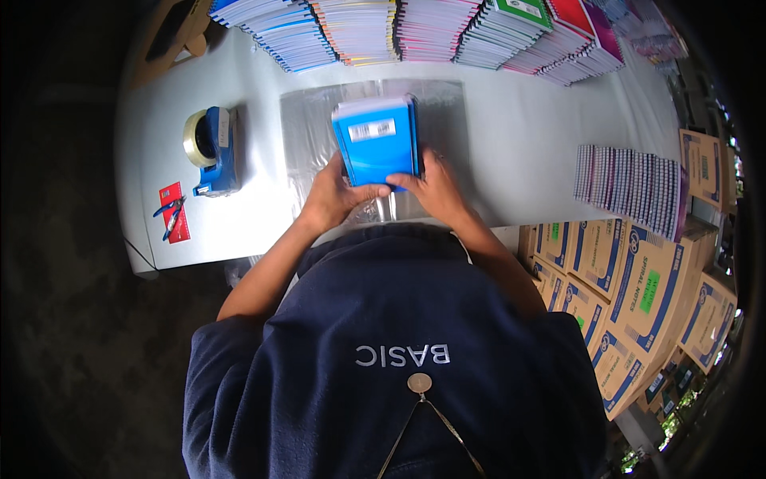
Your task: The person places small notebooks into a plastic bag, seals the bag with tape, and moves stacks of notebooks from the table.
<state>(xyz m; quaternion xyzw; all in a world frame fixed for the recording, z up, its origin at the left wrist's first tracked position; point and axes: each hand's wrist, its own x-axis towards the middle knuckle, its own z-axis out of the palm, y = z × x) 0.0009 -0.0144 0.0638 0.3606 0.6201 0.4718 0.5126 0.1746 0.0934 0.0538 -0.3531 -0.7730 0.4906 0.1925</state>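
Between my hands is a stack of notebooks [381, 156] with a blue cover and a white barcode label on top. My left hand [335, 195] grips its left side, thumb across the near edge of the cover. On the opposite side my right hand [431, 188] is closed on the stack, with its thumb at the near edge too. Fingers under and behind the stack are hidden. Beneath it, a sheet of clear plastic [443, 108] lies on the white table [263, 231].
Tall stacks of spiral notebooks [359, 32] line the far edge. To the left stand a blue tape dispenser [223, 152] and small snips [171, 215] on a red card [177, 191]. More notebooks [626, 184] lie at right, above cardboard boxes [606, 279].
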